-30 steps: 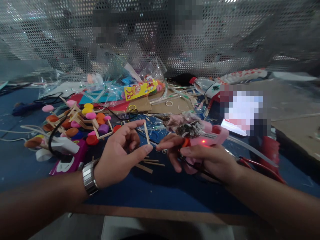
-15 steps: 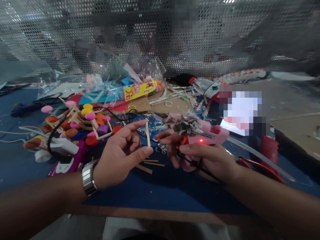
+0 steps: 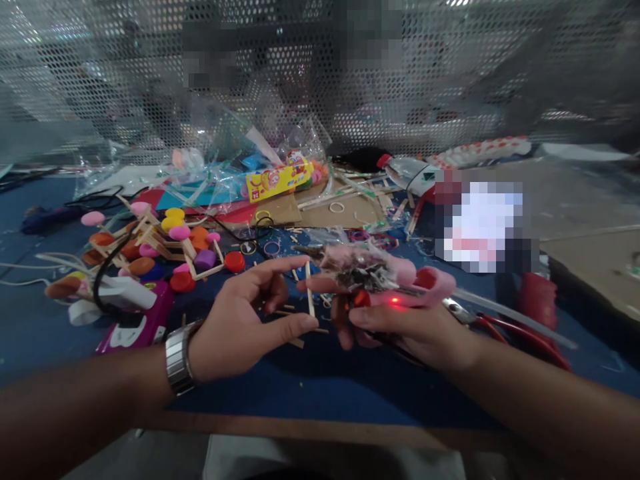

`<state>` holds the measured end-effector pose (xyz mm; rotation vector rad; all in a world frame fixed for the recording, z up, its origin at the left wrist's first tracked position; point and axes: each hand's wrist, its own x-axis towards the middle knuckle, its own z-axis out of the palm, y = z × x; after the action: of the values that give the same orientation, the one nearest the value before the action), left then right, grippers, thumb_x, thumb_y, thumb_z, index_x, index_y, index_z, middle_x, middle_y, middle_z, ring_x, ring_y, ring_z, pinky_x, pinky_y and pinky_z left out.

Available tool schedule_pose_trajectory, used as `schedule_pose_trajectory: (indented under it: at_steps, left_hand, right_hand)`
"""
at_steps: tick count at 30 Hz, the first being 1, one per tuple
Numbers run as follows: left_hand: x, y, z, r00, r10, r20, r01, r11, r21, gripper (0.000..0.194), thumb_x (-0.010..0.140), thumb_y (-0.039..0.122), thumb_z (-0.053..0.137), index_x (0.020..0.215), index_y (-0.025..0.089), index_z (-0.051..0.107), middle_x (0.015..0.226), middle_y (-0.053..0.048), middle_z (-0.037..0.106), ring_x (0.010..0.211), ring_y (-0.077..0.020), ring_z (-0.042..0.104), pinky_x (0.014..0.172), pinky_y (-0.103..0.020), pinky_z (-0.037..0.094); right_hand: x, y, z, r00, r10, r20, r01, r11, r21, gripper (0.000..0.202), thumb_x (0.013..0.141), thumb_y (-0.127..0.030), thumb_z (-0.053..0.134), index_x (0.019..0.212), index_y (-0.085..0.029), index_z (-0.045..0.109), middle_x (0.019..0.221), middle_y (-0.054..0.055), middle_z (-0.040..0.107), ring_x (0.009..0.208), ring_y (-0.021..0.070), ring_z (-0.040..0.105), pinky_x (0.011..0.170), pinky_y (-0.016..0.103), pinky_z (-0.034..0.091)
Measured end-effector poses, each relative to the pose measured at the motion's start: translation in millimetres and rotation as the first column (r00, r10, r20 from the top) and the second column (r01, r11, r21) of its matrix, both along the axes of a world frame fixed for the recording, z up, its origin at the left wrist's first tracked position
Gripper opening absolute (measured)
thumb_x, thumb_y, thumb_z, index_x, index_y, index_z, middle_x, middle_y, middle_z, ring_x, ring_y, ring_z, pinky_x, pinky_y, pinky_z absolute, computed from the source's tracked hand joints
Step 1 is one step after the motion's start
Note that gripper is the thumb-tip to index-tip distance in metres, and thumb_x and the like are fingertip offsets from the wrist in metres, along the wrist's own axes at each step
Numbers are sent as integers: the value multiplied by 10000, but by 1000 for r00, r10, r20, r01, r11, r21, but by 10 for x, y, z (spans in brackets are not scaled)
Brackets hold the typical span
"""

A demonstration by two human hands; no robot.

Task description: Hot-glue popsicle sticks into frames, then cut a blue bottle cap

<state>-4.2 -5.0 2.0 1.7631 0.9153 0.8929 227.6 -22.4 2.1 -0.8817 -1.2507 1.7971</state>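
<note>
Between its thumb and index fingertips, my left hand (image 3: 250,313) holds a short wooden stick (image 3: 310,290) nearly upright. Wrapped round a pink glue gun (image 3: 415,297) with a glowing red light is my right hand (image 3: 400,327). The gun's nozzle points left and lies close to the upper end of the stick; grey, fuzzy residue covers its front. My right index finger reaches toward the middle of the stick; whether it touches cannot be made out. A clear glue stick (image 3: 520,320) trails from the gun's rear.
Left of my hands lies a wooden stick structure (image 3: 155,240) with coloured round pieces, beside a purple box (image 3: 145,320) with a white plug. Behind are a yellow packet (image 3: 280,180), cardboard and a bottle (image 3: 405,170). Red-handled pliers (image 3: 525,330) and a blurred bright screen (image 3: 483,223) are right.
My left hand and the stick have moved slightly right and down. The glue gun has shifted a little left and down, bringing its nozzle and the stick closer together.
</note>
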Motion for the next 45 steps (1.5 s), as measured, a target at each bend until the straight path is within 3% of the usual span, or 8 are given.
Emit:
schedule_pose_trajectory:
  at_steps: [9,17,20,26,33,37,41,45]
  left_hand:
    - [16,8,36,1000,21,20,-22,1000,17,596,832,308,814,1367,130,624,697,84,431,601,-77,415,581,-206,400]
    - [6,5,25,999,25,22,-24,1000,-12,599,819,324,824,1359,150,634,698,81,421,606,-81,412,587,-209,403]
    - [4,-3,-1,999,28,28,-27,999,-37,591,811,343,829,1343,163,643,698,80,420,611,-84,425,597,-217,414]
    - [20,7,22,999,40,20,-39,999,-35,572,809,327,828,1320,139,651,680,88,399,613,-88,432,639,-235,448]
    - [16,-5,56,998,21,61,-21,1000,-2,596,786,327,862,1315,160,644,690,86,427,599,-82,410,583,-209,407]
    - [18,-1,59,998,38,46,-38,999,-4,562,811,314,831,1315,151,642,686,84,414,603,-89,418,613,-227,434]
    - [22,8,72,999,48,22,-48,999,-10,556,795,315,839,1294,155,656,682,80,406,603,-99,412,603,-237,423]
    - [29,7,78,998,63,23,-63,998,-12,513,782,303,837,1248,156,681,672,75,409,596,-107,431,624,-256,448]
  right_hand:
    - [-7,3,11,1000,-17,-18,18,999,27,652,763,-294,786,1395,-197,660,657,1,713,543,169,645,449,272,337]
    - [28,2,-2,1000,11,0,-11,1000,16,246,765,-370,811,910,-174,775,662,33,713,560,151,607,473,260,360]
    - [48,-7,-53,996,50,77,-53,998,37,267,802,-439,796,759,-183,737,665,39,704,567,145,571,496,273,393]
    - [21,-35,-93,1000,18,-11,-17,998,53,529,816,-421,809,1301,-272,662,805,28,781,596,190,656,488,290,381]
    - [14,-14,-4,1000,-18,-15,19,1000,24,567,790,-387,808,1313,-208,684,640,9,729,505,175,618,439,286,293]
    - [23,-15,-19,999,38,11,-39,997,64,446,813,-395,793,1212,-204,740,655,22,733,535,177,628,456,283,318]
    - [59,-32,-83,995,83,59,-88,993,84,292,834,-480,780,934,-206,780,707,38,746,558,168,604,491,291,341]
    - [93,-38,-121,982,151,116,-162,982,94,370,868,-543,737,733,-199,763,693,40,705,597,170,602,543,307,377]
